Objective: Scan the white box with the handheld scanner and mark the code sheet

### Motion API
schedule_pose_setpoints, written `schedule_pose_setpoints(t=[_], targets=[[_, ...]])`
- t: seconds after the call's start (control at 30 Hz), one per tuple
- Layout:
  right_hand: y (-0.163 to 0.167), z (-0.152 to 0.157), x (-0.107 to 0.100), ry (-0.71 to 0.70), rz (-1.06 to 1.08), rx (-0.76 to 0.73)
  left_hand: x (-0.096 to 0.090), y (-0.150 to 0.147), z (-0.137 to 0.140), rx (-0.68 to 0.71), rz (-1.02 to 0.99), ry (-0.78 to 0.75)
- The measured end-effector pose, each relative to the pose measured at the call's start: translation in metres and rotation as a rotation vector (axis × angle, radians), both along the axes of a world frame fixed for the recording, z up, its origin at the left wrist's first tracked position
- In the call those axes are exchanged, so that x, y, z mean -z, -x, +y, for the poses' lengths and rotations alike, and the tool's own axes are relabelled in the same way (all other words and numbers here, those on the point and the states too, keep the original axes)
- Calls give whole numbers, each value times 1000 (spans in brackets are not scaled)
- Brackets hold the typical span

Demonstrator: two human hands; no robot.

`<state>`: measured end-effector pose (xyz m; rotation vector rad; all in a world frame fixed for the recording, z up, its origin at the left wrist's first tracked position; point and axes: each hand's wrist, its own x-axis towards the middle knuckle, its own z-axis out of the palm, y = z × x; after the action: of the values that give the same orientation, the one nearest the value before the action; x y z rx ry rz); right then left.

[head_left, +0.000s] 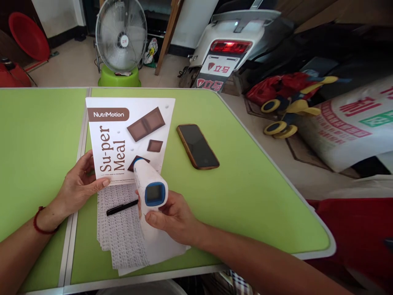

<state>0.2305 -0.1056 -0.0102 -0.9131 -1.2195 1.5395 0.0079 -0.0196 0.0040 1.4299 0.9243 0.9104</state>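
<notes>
My left hand (79,186) grips the lower left edge of a white box (119,127) printed "NutriMotion Su-per Meal", thumb on the front, fingers behind. My right hand (176,217) is wrapped round the handle of a white infrared thermometer (141,172) with a blue-rimmed screen. Its nose points at the lower part of the box, overlapping the printed chocolate pieces. Under both lie sheets of paper (123,241) covered in small writing, with a black pen (122,207) across them. To the right of the box a phone (198,146) in a brown case lies face up.
The green folding table (251,196) has a metal seam on the left and a pale rim. Beyond it stand a fan (123,39) on a green stool (119,80) and a white scooter (230,45). A printed sack (346,123) and a toy tricycle (288,112) are at right.
</notes>
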Motion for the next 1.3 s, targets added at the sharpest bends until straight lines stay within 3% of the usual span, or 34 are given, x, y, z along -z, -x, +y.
schedule_pose_setpoints(t=[0.43,0.6,0.73,0.83,1.07,1.3], targets=[[-1,0,2,33,-30,16,0,-2,-4,-73,-18,7],[-14,6,0,-139,-274,161,-2,0,-4,-157,-37,-94],[-42,20,3,-425,-605,394,-3,3,1,-221,-34,-175],[-63,31,7,-599,-871,476,0,5,5,-231,-25,-173],[-84,41,13,-773,-1161,311,4,9,9,-208,12,-164],[-87,45,22,-752,-1298,283,0,11,11,-71,58,-136]])
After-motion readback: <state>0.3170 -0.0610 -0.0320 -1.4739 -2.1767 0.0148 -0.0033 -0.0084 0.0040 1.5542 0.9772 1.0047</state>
